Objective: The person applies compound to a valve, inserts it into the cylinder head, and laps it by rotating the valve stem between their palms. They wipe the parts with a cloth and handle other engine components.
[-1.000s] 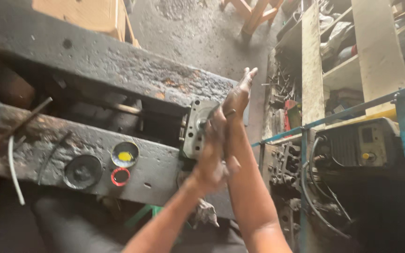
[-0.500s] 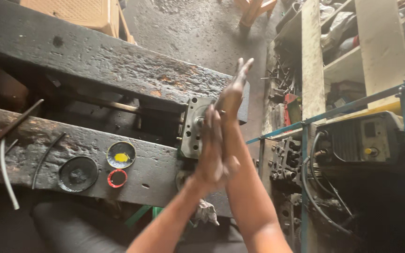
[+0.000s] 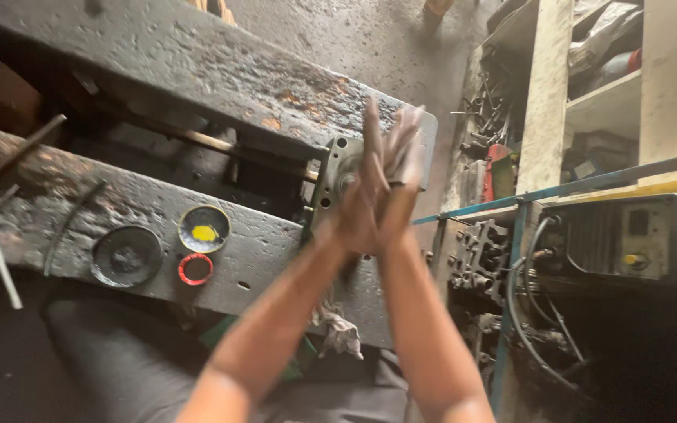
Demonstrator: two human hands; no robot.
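Head view: left hand (image 3: 358, 215) and right hand (image 3: 397, 188) pressed flat palm to palm, fingers straight, holding nothing. Directly behind them a grey cast-metal plate (image 3: 337, 176) with bolt holes, standing on the rusty, pitted steel beam (image 3: 64, 196). Left along the beam: yellow-filled round tin (image 3: 204, 229), red ring (image 3: 195, 269), black disc (image 3: 127, 255). Dirty rag (image 3: 338, 329) hangs below.

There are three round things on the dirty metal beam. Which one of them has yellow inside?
The round tin with the yellow centre, uppermost and nearest the hands. The black disc to its left is all dark; the red ring below it is smaller.
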